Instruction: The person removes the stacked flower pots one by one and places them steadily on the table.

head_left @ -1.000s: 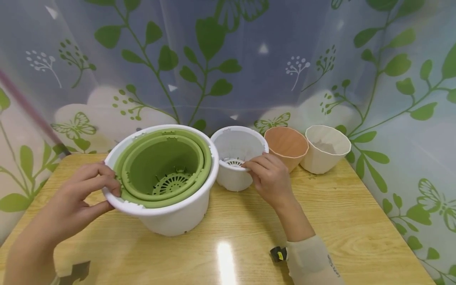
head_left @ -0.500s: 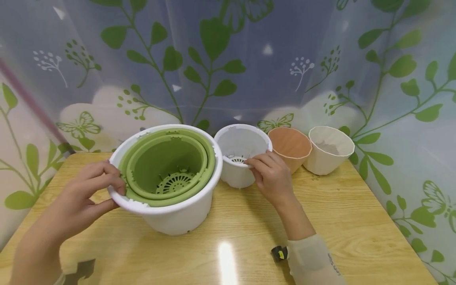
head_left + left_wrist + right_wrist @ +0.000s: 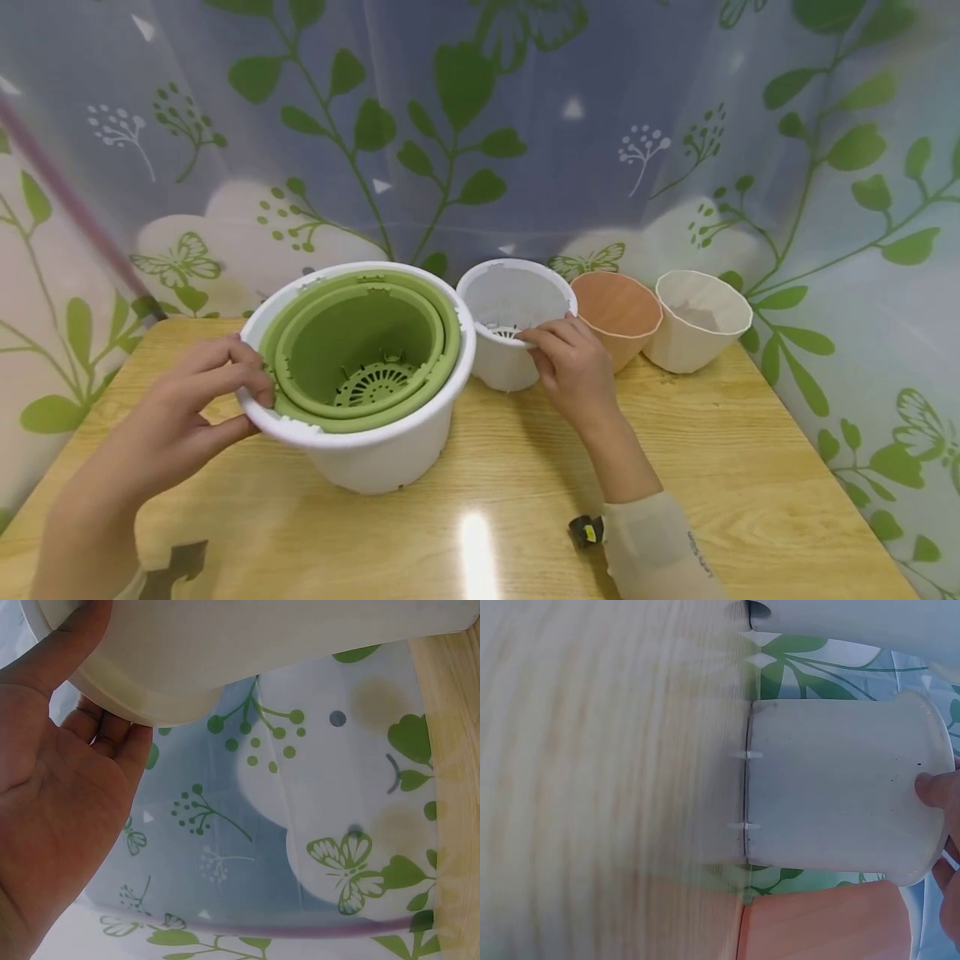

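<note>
A large white flowerpot (image 3: 382, 458) stands on the table with two green pots nested in it; the inner green pot (image 3: 375, 325) has a slotted bottom. My left hand (image 3: 180, 408) grips its rim at the left, fingers over the edge and thumb below. In the left wrist view, the same hand (image 3: 67, 772) holds the pale rim. To the right stands a small white flowerpot (image 3: 506, 367), upright, with a slotted disc inside. My right hand (image 3: 573, 367) pinches its near right rim. In the right wrist view, the thumb (image 3: 930, 789) presses on the outside just below the rim.
Right of the small pot stand a terracotta-coloured pot (image 3: 617, 312) and a cream faceted pot (image 3: 693, 325), close together. A curtain with leaf and butterfly prints (image 3: 480, 150) hangs behind the wooden table (image 3: 675, 500).
The small white pot has shifted slightly back toward the curtain with my right hand on its rim. My left hand keeps its grip. The head view has turned a little left.
</note>
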The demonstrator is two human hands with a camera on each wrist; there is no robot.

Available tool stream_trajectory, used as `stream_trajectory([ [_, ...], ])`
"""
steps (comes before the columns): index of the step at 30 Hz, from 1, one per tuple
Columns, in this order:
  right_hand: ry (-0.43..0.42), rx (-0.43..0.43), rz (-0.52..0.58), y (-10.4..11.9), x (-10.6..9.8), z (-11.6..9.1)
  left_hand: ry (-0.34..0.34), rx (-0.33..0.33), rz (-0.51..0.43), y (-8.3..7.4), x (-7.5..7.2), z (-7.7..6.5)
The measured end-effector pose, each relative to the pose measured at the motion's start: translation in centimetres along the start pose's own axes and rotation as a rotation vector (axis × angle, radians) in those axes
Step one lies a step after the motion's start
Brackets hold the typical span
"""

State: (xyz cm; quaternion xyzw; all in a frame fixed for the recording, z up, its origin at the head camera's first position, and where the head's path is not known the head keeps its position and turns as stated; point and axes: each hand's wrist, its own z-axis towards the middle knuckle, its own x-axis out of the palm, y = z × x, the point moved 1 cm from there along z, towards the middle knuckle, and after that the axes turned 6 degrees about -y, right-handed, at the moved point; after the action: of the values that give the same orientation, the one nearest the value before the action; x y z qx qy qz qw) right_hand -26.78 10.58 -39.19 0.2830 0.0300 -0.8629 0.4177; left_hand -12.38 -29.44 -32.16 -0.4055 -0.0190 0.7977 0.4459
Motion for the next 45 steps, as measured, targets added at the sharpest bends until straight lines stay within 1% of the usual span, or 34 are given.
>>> stream_trajectory([
  [2,0.001,0.003,-0.004,-0.1,0.1,0.0,0.002,0.0,-0.003,0.0,0.0,0.1],
  [4,0.001,0.002,-0.003,-0.1,0.1,0.1,0.013,-0.018,0.002,-0.1,0.0,0.1],
  [5,0.002,0.001,-0.001,-0.1,0.1,0.1,0.007,-0.006,-0.004,-0.1,0.0,0.1],
  [12,0.019,-0.01,0.008,-0.1,-0.1,0.3,0.013,-0.019,-0.002,-0.1,0.0,0.0],
  [18,0.021,-0.028,0.057,0.1,-0.6,0.4,-0.018,0.048,-0.039,0.3,0.2,0.0],
  [21,0.004,-0.055,0.099,0.6,-1.1,0.8,-0.021,0.058,-0.049,0.5,0.3,0.0],
  [23,-0.007,-0.085,0.121,1.1,-1.4,1.1,-0.015,0.045,-0.046,0.5,0.2,-0.1],
  [26,-0.031,-0.142,0.151,2.1,-1.9,1.5,-0.024,0.052,-0.052,0.5,0.3,-0.1],
  [31,-0.053,-0.209,0.212,4.1,-2.7,2.3,-0.068,0.098,-0.083,0.4,0.4,0.1],
  [33,-0.057,-0.231,0.244,4.9,-3.1,2.5,-0.076,0.104,-0.089,0.3,0.4,0.2],
  [39,-0.07,-0.305,0.292,7.3,-4.1,3.0,-0.065,0.097,-0.085,0.1,0.4,0.2],
  [45,-0.072,-0.357,0.313,8.6,-4.7,3.4,-0.074,0.104,-0.094,0.2,0.5,0.2],
])
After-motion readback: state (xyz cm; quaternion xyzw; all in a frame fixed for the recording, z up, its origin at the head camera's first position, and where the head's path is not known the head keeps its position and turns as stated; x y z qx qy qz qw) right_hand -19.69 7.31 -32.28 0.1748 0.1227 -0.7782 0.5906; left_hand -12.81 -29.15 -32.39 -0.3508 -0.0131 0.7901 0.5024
